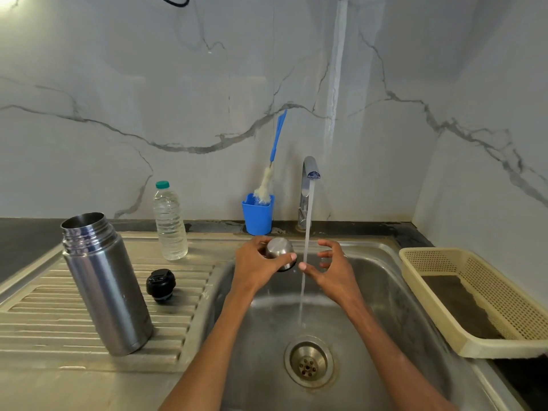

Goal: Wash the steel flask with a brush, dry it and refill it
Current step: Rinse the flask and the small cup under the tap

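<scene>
Steel flask (pixel 105 284) upright and uncapped on the ribbed drainboard, left of the sink (pixel 382 295). Black stopper (pixel 161 284) lying just beside it, nearer the sink. Steel cup lid (pixel 280 252) held over the sink by the left hand (pixel 259 264), fingers curled round it, just left of the running water (pixel 305 256). Right hand (pixel 330 266) on the stream's other side, fingers loosely spread, gripping nothing, thumb tip seemingly touching the water. Behind the sink: tap (pixel 308 185), blue holder (pixel 257 215) with bottle brush (pixel 271 170), plastic water bottle (pixel 170 222). Cream basket (pixel 415 256) right of the sink.
</scene>
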